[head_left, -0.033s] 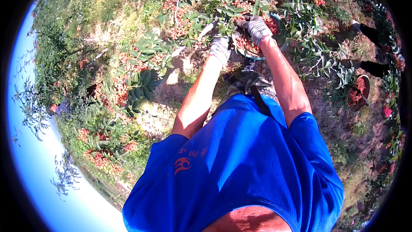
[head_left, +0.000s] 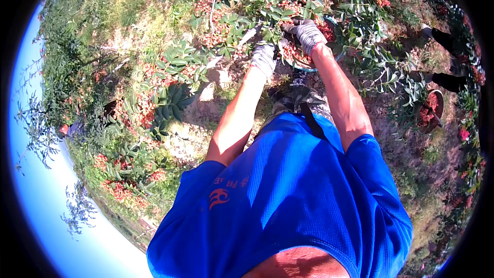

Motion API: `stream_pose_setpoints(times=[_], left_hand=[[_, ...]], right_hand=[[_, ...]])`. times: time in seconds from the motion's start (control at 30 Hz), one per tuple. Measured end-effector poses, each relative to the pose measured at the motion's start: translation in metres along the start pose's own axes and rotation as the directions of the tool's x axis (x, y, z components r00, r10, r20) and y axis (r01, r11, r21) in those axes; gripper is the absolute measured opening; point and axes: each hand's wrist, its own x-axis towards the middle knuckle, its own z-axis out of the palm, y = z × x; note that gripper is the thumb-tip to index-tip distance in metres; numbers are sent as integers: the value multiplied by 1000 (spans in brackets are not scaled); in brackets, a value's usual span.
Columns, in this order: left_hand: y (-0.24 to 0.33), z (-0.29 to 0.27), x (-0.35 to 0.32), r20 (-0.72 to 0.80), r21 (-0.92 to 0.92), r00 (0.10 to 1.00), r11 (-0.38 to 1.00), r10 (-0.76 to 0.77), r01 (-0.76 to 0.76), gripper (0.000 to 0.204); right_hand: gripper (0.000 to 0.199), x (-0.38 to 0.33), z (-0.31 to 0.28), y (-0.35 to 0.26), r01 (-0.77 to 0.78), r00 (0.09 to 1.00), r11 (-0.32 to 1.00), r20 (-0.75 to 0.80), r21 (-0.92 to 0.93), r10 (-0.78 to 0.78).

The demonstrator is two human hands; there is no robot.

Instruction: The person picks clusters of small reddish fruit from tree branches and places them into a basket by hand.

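Both my hands wear grey-and-white gloves with dark fingers and are in among the branches of a leafy shrub with red berry clusters [head_left: 289, 6]. My left hand [head_left: 264, 57] is closed below a bunch of green leaves [head_left: 271, 32]; what it grips is hidden. My right hand [head_left: 307, 37] reaches in from the right, fingers bent and pressed together beside the berries; what lies between them is too small to make out. Right beneath my right hand is a round container with a light blue rim [head_left: 307, 69], holding loose red berries [head_left: 327, 31].
At the right, a brown bucket [head_left: 440, 108] with red berries stands on the ground. Dark-clothed legs [head_left: 448, 82] of another person show near it. More berry-laden branches [head_left: 139, 108] spread at the left. Dry grass and soil [head_left: 154, 15] lie beyond.
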Motion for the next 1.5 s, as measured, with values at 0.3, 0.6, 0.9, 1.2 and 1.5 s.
stream_pose_setpoints(times=[0.3,0.6,0.9,1.2,1.5], left_hand=[[13,0,-5,111,106,994,994,16,-27,14],[-6,17,-42,164,-570,940,749,-301,339,23],[-17,40,-111,457,-194,888,968,-53,158,55],[-10,54,-106,57,-44,996,996,-72,74,20],[-30,58,-113,7,-112,995,989,-96,96,16]], right_hand=[[23,12,-13,41,168,959,984,-223,-57,-176],[9,-97,-63,69,15,997,588,35,809,-74],[12,-139,-40,100,-162,976,596,215,786,-18],[9,-131,-13,101,35,970,950,-241,312,43],[14,-142,-4,111,119,927,900,-373,419,51]])
